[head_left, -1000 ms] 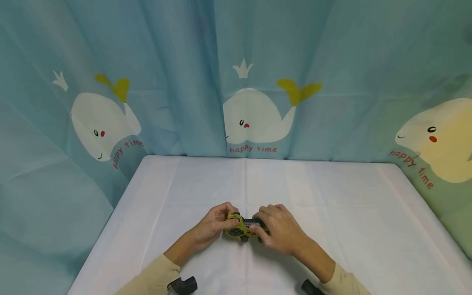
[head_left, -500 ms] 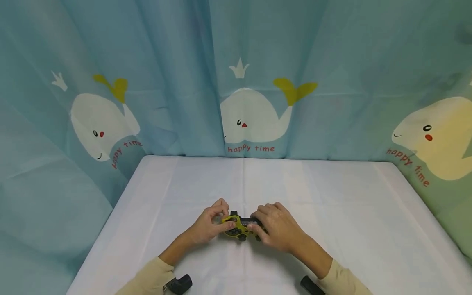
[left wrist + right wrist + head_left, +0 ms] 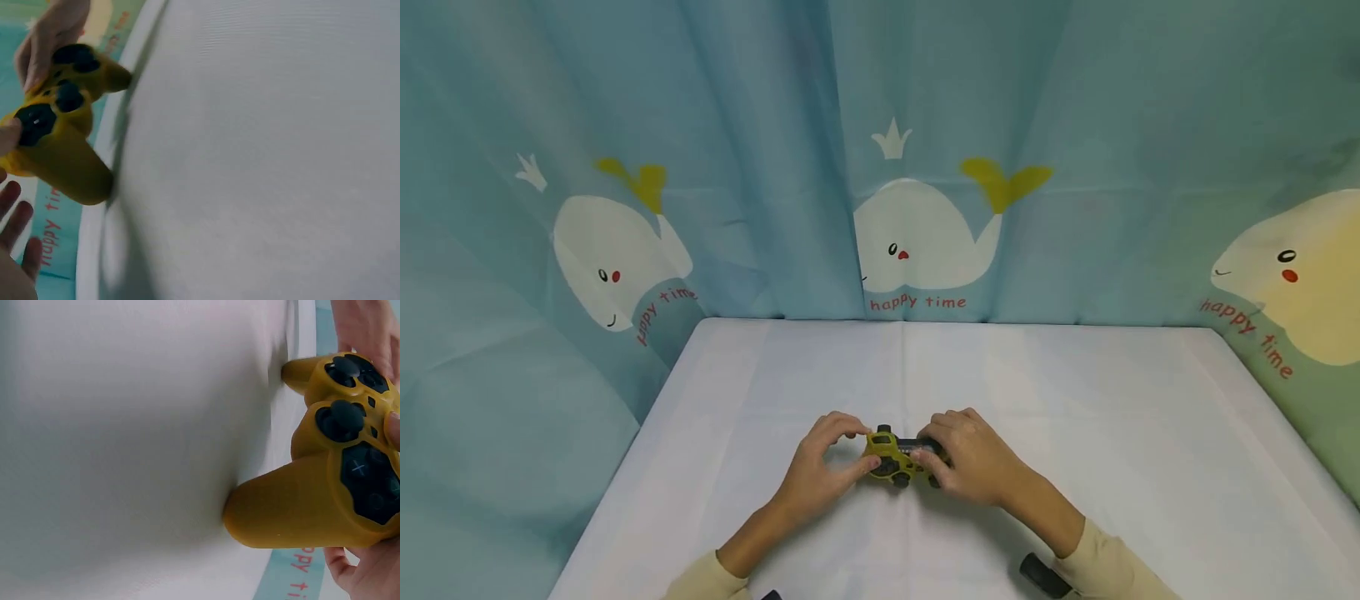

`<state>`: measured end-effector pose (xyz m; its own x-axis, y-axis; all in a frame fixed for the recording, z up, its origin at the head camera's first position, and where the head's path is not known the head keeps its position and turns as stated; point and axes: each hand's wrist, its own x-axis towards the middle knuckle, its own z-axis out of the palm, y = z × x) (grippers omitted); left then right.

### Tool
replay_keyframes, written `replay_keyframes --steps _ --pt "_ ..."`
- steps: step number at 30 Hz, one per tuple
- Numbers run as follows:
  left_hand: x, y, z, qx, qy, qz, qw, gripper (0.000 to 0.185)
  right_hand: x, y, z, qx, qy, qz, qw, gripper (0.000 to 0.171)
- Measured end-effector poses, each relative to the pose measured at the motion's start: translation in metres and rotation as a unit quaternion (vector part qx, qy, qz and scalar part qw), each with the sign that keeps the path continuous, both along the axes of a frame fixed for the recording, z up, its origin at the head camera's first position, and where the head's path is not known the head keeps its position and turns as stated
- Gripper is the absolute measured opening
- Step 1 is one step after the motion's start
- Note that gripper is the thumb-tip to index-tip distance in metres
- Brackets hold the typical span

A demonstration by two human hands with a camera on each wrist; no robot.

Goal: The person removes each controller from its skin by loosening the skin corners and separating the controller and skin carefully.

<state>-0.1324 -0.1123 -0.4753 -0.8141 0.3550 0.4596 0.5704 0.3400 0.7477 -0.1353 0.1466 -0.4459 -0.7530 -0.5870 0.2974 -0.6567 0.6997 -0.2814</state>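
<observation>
A yellow game controller (image 3: 891, 457) with black sticks and buttons sits low over the white tablecloth, its grips touching the cloth in both wrist views (image 3: 56, 137) (image 3: 325, 487). My left hand (image 3: 816, 467) holds its left side: the thumb lies on the face and the index finger arches over the top edge, while the lower fingers (image 3: 15, 215) hang off the grip. My right hand (image 3: 973, 462) wraps the right grip, covering most of that side, with its thumb (image 3: 394, 428) on the face by the buttons.
The table (image 3: 1075, 400) is covered by a white cloth with fold lines. Blue curtains printed with white whales (image 3: 925, 233) close it in at the back and on both sides. A black wrist mount (image 3: 1045, 575) shows by my right sleeve.
My left hand has loosened from a tight curl on the controller's left end, and its index finger now arches over the top. The controller and right hand have barely moved.
</observation>
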Motion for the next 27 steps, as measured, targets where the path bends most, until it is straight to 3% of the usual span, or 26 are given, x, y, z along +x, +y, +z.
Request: replay_keyframes --steps 4,7,9,13,14,16,17,19,23,27 --pt "0.005 0.002 0.004 -0.053 0.033 -0.016 0.9979 0.064 -0.003 0.004 -0.001 -0.016 0.007 0.008 1.0 0.025" --pt "0.003 0.006 0.016 -0.148 0.09 -0.046 0.9838 0.064 -0.001 0.005 -0.003 -0.018 0.016 0.021 1.0 0.025" --pt "-0.002 0.01 0.028 -0.23 0.14 -0.064 0.961 0.055 0.0 0.005 -0.004 -0.021 0.021 0.025 0.999 0.024" --pt "-0.015 0.019 0.053 -0.368 0.221 -0.091 0.8985 0.037 0.0 0.004 -0.004 -0.029 0.026 0.026 0.999 0.023" --pt "-0.017 0.02 0.058 -0.39 0.229 -0.097 0.8865 0.034 -0.001 0.004 -0.004 -0.029 0.025 0.027 0.999 0.022" --pt "-0.021 0.023 0.066 -0.415 0.231 -0.107 0.8733 0.028 -0.001 0.004 -0.004 -0.03 0.022 0.029 0.999 0.022" --pt "-0.022 0.025 0.069 -0.421 0.229 -0.11 0.8709 0.026 -0.002 0.004 -0.004 -0.031 0.02 0.029 0.999 0.021" --pt "-0.024 0.027 0.073 -0.42 0.215 -0.112 0.8744 0.022 -0.003 0.004 -0.003 -0.03 0.016 0.026 0.999 0.021" --pt "-0.024 0.028 0.077 -0.399 0.187 -0.101 0.8918 0.017 -0.004 0.002 -0.003 -0.029 0.009 0.023 0.999 0.023" --pt "-0.022 0.029 0.074 -0.371 0.191 -0.097 0.9036 0.013 -0.004 0.002 -0.005 -0.031 0.007 0.024 0.999 0.023"
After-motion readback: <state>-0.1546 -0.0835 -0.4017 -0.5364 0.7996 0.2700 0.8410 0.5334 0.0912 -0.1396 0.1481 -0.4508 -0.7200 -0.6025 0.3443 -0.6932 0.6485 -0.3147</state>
